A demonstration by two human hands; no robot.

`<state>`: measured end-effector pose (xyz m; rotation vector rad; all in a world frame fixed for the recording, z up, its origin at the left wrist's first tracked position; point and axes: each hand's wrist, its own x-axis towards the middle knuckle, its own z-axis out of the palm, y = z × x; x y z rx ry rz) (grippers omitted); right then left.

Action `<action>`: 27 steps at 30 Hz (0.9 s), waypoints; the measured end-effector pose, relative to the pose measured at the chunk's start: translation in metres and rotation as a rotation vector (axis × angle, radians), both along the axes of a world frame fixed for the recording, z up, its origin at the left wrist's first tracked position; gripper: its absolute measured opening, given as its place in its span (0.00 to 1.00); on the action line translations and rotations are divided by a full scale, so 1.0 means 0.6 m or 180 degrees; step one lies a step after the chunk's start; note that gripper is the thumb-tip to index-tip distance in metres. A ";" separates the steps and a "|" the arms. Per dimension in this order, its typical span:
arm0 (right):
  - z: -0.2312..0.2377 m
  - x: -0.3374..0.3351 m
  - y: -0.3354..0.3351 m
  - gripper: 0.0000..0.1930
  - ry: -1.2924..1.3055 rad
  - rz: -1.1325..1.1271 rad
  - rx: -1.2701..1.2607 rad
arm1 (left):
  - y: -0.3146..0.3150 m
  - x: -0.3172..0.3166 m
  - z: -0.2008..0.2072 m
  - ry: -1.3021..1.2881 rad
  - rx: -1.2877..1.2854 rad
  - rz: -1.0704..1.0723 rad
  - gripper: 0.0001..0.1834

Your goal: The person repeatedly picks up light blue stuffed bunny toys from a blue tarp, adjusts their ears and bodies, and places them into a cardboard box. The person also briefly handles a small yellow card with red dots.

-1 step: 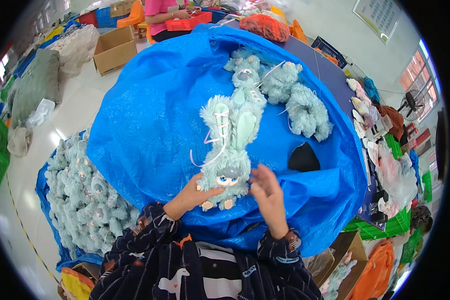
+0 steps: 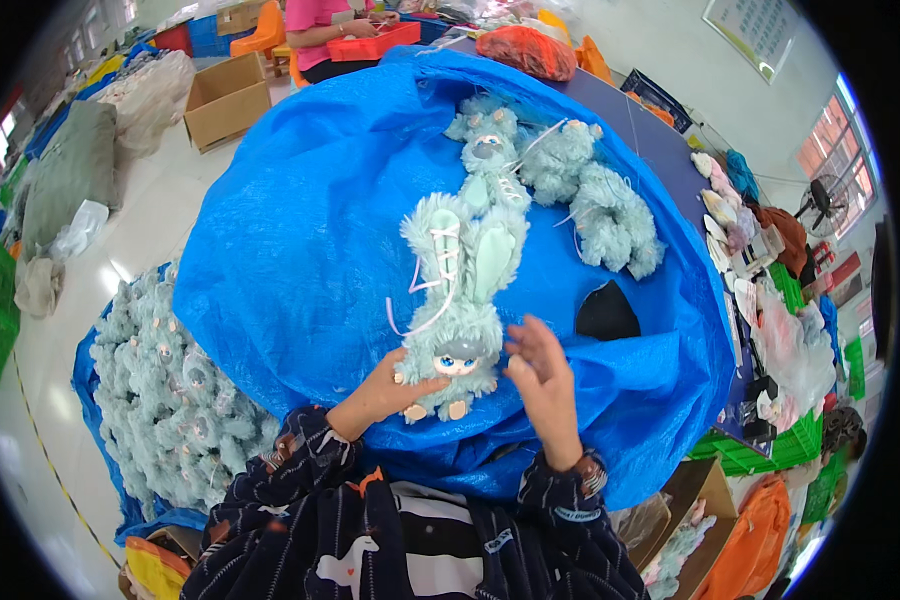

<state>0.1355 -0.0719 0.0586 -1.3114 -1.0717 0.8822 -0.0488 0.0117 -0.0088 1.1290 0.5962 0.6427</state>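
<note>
A pale mint plush doll (image 2: 450, 335) with long rabbit ears lies face up on the blue plastic sheet (image 2: 300, 240), feet toward me. My left hand (image 2: 378, 394) grips its body from the left, thumb across the front below the face. Pink-white ribbon is laced down the left ear, with a loose end curling onto the sheet. Beside the doll's right side my right hand (image 2: 543, 378) is raised, fingers apart and holding nothing. Beyond the ears lies a second plush doll (image 2: 488, 145), and more plush dolls (image 2: 610, 215) rest to its right. A black piece (image 2: 608, 312) lies right of my right hand.
A big heap of similar dolls (image 2: 170, 390) fills a blue-lined container at lower left. Cardboard boxes (image 2: 228, 102) stand far left and lower right. A person in pink (image 2: 315, 38) works at a red tray (image 2: 375, 42). Plastic bags and green crates (image 2: 780, 445) crowd the right.
My right hand has shifted slightly right and up, away from the doll. My left hand keeps its grip, and the doll stays almost in place.
</note>
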 end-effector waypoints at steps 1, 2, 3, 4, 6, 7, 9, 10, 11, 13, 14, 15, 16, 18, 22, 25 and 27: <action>0.008 0.002 0.016 0.27 -0.0008 0.0039 0.0164 | -0.004 -0.003 0.005 0.0101 0.0170 -0.0080 0.26; 0.014 0.006 0.026 0.26 -0.0036 0.0027 0.0336 | -0.008 0.000 0.012 0.0181 0.0350 -0.0210 0.26; 0.020 0.002 0.035 0.24 0.0164 0.0113 0.0383 | -0.013 -0.002 0.023 0.0198 0.0435 -0.0280 0.25; 0.025 -0.006 0.045 0.22 0.0365 0.0204 0.0426 | -0.013 0.000 0.022 0.0147 0.0528 -0.0361 0.25; 0.025 -0.018 0.057 0.16 0.0449 0.0027 0.0483 | -0.014 0.001 0.012 0.0057 0.0708 -0.0503 0.24; 0.018 -0.021 0.062 0.14 0.0333 -0.0241 0.0491 | -0.016 0.002 0.008 0.0031 0.0631 -0.0535 0.24; 0.004 -0.030 0.066 0.10 0.0222 -0.0756 0.0502 | -0.023 0.004 0.007 0.0068 0.0438 -0.0506 0.24; -0.004 -0.035 0.068 0.10 0.0584 -0.0895 0.0545 | -0.026 0.005 0.007 0.0087 0.0342 -0.0483 0.24; -0.012 -0.041 0.071 0.11 0.0946 -0.1032 0.0587 | -0.028 0.006 0.001 0.0109 0.0355 -0.0461 0.24; -0.009 -0.052 0.075 0.13 0.1666 -0.1273 0.0614 | -0.030 0.009 -0.015 0.0141 0.0371 -0.0407 0.24; -0.009 -0.051 0.075 0.12 0.1755 -0.1161 0.0581 | -0.031 0.011 -0.017 0.0131 0.0427 -0.0322 0.24; -0.008 -0.048 0.075 0.12 0.1839 -0.1045 0.0550 | -0.032 0.013 -0.017 0.0117 0.0485 -0.0233 0.24; -0.007 -0.044 0.074 0.12 0.1921 -0.0930 0.0520 | -0.032 0.015 -0.017 0.0101 0.0543 -0.0145 0.24; -0.017 -0.026 0.068 0.13 0.1235 -0.0618 0.0622 | -0.029 0.013 -0.015 0.0110 0.0476 -0.0045 0.23; -0.029 -0.027 0.027 0.15 0.0047 -0.0339 0.0488 | -0.016 0.003 0.000 -0.0319 0.0041 0.0198 0.21; -0.025 -0.035 0.007 0.16 -0.1722 -0.0029 0.0662 | 0.005 -0.002 0.013 -0.0725 -0.0539 0.0304 0.21; -0.026 -0.041 0.004 0.13 -0.2113 -0.0121 0.0876 | 0.003 0.000 0.022 -0.0700 -0.0633 0.0277 0.21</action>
